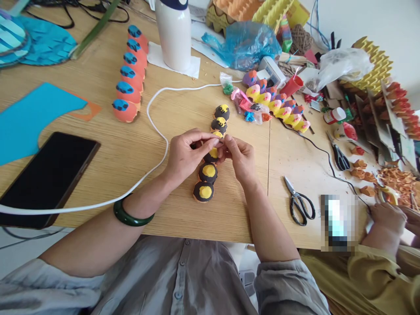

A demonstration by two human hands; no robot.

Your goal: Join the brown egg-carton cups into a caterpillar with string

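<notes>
A row of black egg-carton cups with yellow round patches [208, 172] runs up the table in front of me. The farther cups carry small dark marks on their yellow. My left hand [190, 151] and my right hand [239, 157] meet above the middle of this row. Thumb and forefinger of each are pinched together, tips almost touching. Whatever lies between the fingertips is too small to make out. The hands hide part of the middle cups. A dark green bangle [133, 214] circles my left wrist.
Orange cups with blue patches [126, 89] stand left, near a white bottle [173, 37]. A white cable [152, 103] curves past a phone [49, 175]. Scissors [299, 203] lie right, beside a co-worker's hand [389, 218]. Pink-yellow cups [277, 107] and craft supplies fill the back right.
</notes>
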